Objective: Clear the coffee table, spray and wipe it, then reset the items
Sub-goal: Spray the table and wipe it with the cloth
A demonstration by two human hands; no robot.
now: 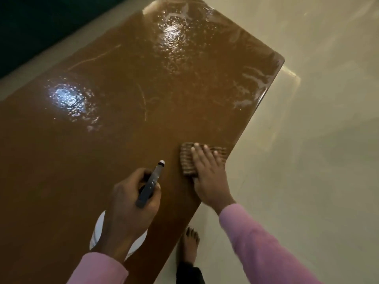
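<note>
Your left hand [131, 201] is curled round the neck of the spray bottle [149, 184], its dark head and white nozzle tip pointing out over the table. The bottle's white body sits under your wrist, and what is in it cannot be seen. Your right hand [209, 177] lies flat, fingers straight, pressing the brown ribbed cloth [186, 160] onto the coffee table [123, 111] just beside its right edge. Wet beads and streaks glisten across the brown top. Your bare foot [189, 242] stands on the pale floor [307, 160].
</note>
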